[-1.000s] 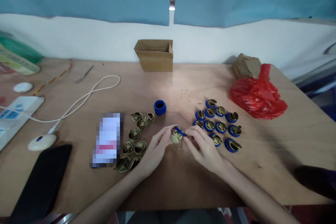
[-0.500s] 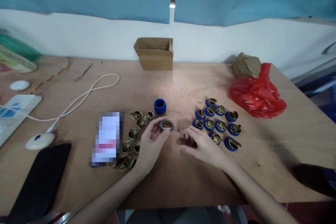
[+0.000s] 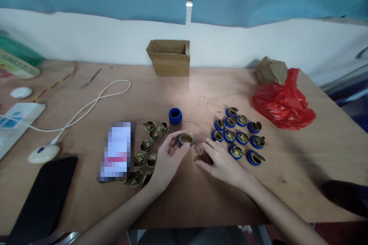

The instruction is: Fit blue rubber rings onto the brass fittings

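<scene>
Between thumb and fingers, my left hand (image 3: 171, 157) grips a round brass fitting with a blue ring (image 3: 186, 140) around it, its opening facing up. My right hand (image 3: 220, 159) is low over the table to the right of it, thumb apart from the curled fingers; nothing clear shows in it. A short stack of blue rings (image 3: 175, 116) stands just beyond my left hand. Several bare brass fittings with tilted flaps (image 3: 147, 146) lie left of that hand. Right of my right hand sit several brass fittings in blue rings (image 3: 242, 138).
Thin small wire-like pieces (image 3: 202, 97) are scattered mid-table. An open cardboard box (image 3: 171, 65) stands at the back. A red plastic bag (image 3: 283, 105) and brown paper package (image 3: 270, 71) are at right. Phones (image 3: 43, 195), a white cable (image 3: 94, 101) and a power strip (image 3: 25, 116) occupy the left.
My left hand has moved slightly right with the ringed fitting, closer to my right hand. The right hand's fingers have shifted a little and stay low over the table.
</scene>
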`<state>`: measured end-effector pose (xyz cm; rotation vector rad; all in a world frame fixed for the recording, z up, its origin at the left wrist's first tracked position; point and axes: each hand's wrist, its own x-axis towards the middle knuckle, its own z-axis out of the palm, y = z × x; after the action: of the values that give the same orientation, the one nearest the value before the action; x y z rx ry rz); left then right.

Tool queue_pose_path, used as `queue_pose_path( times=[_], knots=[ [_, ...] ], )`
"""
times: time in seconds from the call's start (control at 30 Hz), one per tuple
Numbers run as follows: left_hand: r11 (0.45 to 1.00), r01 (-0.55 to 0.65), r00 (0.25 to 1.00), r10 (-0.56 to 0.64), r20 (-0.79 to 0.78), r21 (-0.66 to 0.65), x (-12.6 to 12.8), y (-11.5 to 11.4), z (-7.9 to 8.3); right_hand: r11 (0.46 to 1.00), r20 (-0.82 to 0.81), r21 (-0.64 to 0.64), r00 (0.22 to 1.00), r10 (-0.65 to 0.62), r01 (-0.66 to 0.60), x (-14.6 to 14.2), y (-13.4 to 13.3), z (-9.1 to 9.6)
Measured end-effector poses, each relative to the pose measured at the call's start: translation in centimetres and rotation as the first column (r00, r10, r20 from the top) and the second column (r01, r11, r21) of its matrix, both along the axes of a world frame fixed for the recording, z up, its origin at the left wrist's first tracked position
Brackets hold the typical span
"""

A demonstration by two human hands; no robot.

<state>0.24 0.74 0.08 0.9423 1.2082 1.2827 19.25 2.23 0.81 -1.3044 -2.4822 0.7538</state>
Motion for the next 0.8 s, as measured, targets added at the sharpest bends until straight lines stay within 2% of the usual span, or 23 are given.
queue_pose_path(
  times=[0.37,0.57,0.67,0.8],
  knots=[
    [1.000,0.020,1.000,-0.020,0.020,-0.011,0.11,-0.09,-0.01,1.000,-0.036,-0.022,0.999,0.019,-0.019,0.11,0.00,-0.43],
    [1.000,0.021,0.999,-0.021,0.031,-0.014,0.08,-0.06,-0.06,0.980,-0.262,-0.164,0.963,0.064,-0.109,0.11,-0.01,-0.45],
    [1.000,0.017,1.000,-0.017,0.023,-0.005,-0.02,-0.11,-0.13,0.973,-0.329,-0.182,0.942,0.073,-0.139,0.01,-0.07,-0.32],
    [0.999,0.031,0.999,-0.031,0.032,0.016,-0.22,-0.10,-0.29,0.967,-0.413,-0.233,0.911,0.002,-0.107,-0.13,-0.07,0.07]
  ],
)
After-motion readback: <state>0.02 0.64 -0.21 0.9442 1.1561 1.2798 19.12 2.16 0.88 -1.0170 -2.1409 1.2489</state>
